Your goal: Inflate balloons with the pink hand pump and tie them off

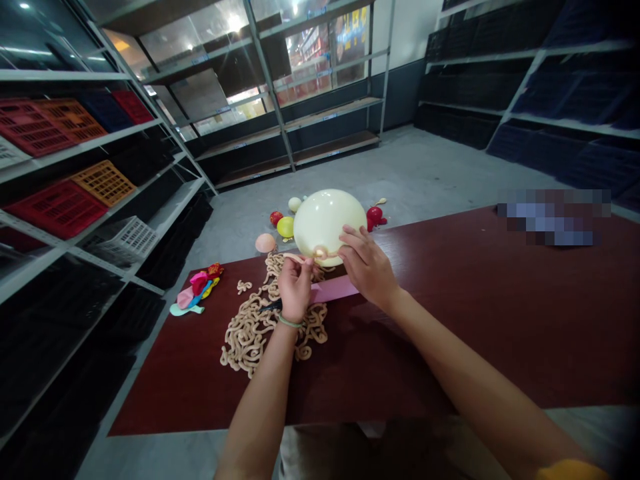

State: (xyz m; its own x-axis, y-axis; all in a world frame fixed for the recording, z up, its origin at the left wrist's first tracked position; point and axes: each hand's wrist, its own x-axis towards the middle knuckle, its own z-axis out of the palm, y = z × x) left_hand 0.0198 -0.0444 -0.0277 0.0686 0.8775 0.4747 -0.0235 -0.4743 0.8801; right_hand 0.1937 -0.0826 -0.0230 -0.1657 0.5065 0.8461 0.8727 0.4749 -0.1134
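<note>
A large inflated pale yellow balloon (329,220) is between my hands, its knotted end turned toward me. My left hand (296,285) is closed, thumb against forefinger, on a thin tan strip (293,256) beside the knot. The strip appears to run across the knot to my right hand (367,263). The bent fingers of that hand press the balloon's lower right side and pinch the strip's other end, partly hidden. Under my hands lie a pink flat strip (334,289) and a pile of curly tan pieces (247,333). A dark pointed tool (271,306) lies on the pile.
Several uninflated coloured balloons (197,289) lie at the left of the dark red table (450,287). Beyond its far edge are small inflated balloons, including a yellow-green balloon (285,227) and a red balloon (375,217). Shelves with red crates (57,203) stand left. A blurred patch (553,217) covers something at right.
</note>
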